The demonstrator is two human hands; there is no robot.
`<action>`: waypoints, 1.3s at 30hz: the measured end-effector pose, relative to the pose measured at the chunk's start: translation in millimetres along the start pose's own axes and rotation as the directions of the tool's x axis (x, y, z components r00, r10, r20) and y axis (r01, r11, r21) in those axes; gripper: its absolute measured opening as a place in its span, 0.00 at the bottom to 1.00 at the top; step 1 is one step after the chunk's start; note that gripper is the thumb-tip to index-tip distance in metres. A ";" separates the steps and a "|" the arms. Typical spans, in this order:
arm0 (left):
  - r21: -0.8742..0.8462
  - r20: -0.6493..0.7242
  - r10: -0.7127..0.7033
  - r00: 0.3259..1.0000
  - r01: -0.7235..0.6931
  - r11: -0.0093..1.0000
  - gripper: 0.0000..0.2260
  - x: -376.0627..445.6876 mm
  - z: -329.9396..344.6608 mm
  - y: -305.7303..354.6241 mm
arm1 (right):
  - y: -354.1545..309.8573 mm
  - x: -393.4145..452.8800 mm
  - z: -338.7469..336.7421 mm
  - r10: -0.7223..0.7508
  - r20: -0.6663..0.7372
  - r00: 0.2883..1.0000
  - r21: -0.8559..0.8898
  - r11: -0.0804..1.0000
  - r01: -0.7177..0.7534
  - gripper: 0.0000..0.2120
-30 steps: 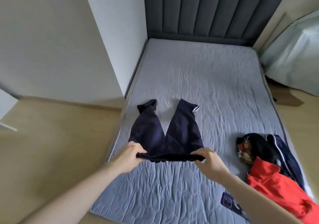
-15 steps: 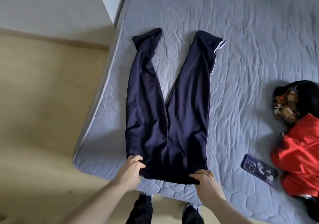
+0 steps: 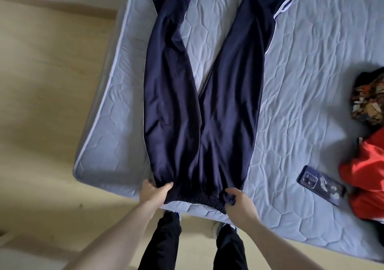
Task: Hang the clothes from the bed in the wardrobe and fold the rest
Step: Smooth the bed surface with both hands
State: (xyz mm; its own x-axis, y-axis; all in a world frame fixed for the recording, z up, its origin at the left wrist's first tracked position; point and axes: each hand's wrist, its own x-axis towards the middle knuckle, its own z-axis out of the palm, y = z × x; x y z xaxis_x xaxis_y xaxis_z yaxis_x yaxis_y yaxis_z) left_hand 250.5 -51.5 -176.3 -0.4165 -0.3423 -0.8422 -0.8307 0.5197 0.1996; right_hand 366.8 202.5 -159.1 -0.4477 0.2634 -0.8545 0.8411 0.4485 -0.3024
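Note:
Dark navy track pants with white side stripes lie flat on the grey quilted mattress, legs spread in a V pointing away from me. The elastic waistband lies at the mattress's near edge. My left hand pinches the waistband's left corner, and my right hand grips its right corner. A red garment and a dark patterned garment lie heaped at the right edge of the view.
A dark blue phone lies on the mattress between the pants and the red garment. Beige wooden floor runs along the bed's left side. My legs in black trousers stand at the bed's near edge.
The pants went from hanging bunched above the bed to lying flat and stretched out. My view tilted down and moved closer. Both hands still hold the waistband, now at the mattress edge.

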 end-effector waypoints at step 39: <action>0.217 0.043 0.660 0.750 -0.652 0.726 0.17 62.0 73.9 371.7 | -83.1 149.2 -145.0 -0.061 -0.277 0.959 0.313 0.938 0.150 0.29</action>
State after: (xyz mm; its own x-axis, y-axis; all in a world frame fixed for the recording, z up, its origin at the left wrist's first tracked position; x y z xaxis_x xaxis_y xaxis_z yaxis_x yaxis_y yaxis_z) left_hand -56.8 178.3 -191.3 -0.8449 0.1199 -0.5212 -0.2517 0.7708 0.5853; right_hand 186.1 328.3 -200.3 -0.5647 0.4618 -0.6840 0.8166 0.1924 -0.5442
